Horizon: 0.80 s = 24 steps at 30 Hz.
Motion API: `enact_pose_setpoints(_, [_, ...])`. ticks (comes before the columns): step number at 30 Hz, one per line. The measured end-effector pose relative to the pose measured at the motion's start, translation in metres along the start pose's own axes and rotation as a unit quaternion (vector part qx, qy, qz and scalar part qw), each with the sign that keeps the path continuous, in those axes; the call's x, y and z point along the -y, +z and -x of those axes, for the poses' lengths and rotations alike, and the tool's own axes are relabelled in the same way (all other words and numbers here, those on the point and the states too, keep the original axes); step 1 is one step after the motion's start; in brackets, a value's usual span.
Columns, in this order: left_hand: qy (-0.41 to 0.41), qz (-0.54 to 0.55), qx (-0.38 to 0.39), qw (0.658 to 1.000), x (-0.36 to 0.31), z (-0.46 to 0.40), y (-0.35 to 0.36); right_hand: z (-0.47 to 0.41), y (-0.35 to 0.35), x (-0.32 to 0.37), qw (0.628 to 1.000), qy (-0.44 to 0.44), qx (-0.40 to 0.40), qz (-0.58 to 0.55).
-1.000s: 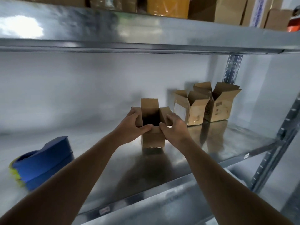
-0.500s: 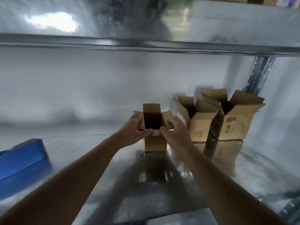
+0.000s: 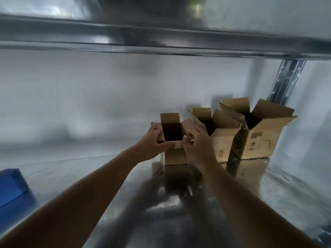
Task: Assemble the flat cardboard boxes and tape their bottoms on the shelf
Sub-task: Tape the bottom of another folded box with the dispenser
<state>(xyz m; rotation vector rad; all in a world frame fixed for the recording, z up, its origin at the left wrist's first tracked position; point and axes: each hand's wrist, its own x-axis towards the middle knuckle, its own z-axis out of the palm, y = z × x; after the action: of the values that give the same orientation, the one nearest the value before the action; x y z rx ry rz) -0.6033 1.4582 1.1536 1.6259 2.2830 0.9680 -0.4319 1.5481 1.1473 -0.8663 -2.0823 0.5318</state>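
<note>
We've got both hands on the small box right now, standing upright on the metal shelf, mouth up, its 4 top flaps splayed. Our left hand is wrapped over the 9 o'clock flap, thumb curled along the near rim, so that side is pinched. Our right hand grips the 3 o'clock flap and corner, fingers curled over the edge. Neither hand is free, and the box sits squarely between them, with its tall axis vertical.

Here's what matters: at 3 o'clock of our box stands the middle box, just beside it, and our right knuckles are close against its near wall. Beyond that, further toward 2 o'clock, sits the large box, touching or nearly touching the middle one; we can't tell which. So the row runs from 9 to 3, and our box is its 9 o'clock end.

We judge this one belongs snug against that row, so the right hand is the crowded one and will have to clear out first.

Far off at 8 o'clock lies something blue, too blurred to name.
</note>
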Motion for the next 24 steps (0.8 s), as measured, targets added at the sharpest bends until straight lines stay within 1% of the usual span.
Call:
enact_pose_setpoints(3, [0.003,-0.006,0.015,1.0,0.001,-0.008,0.003,0.001,0.0,-0.003,0.999,-0.004,-0.008,0.037])
enact_pose_setpoints(7, [0.007,-0.007,0.03,1.0,0.0,-0.01,0.001,0.003,-0.002,-0.003,0.998,0.005,0.002,0.064])
enact_pose_setpoints(12, [-0.005,-0.084,0.056,0.995,-0.017,0.001,-0.014,0.001,-0.005,-0.001,0.996,0.005,0.006,0.087])
enact_pose_setpoints(15, [-0.001,-0.109,0.04,0.993,-0.028,0.009,-0.025,0.002,-0.012,0.005,0.995,0.005,0.005,0.097])
enact_pose_setpoints(19, [0.011,-0.189,0.017,0.982,-0.046,0.026,-0.037,0.01,-0.03,0.019,0.992,-0.005,0.021,0.126])
enact_pose_setpoints(22, [0.033,-0.238,0.004,0.971,-0.06,0.048,-0.039,0.02,-0.047,0.023,0.988,-0.037,0.043,0.143])
enact_pose_setpoints(24, [0.024,-0.253,0.002,0.967,-0.07,0.068,-0.038,0.03,-0.06,0.022,0.986,-0.059,0.067,0.144])
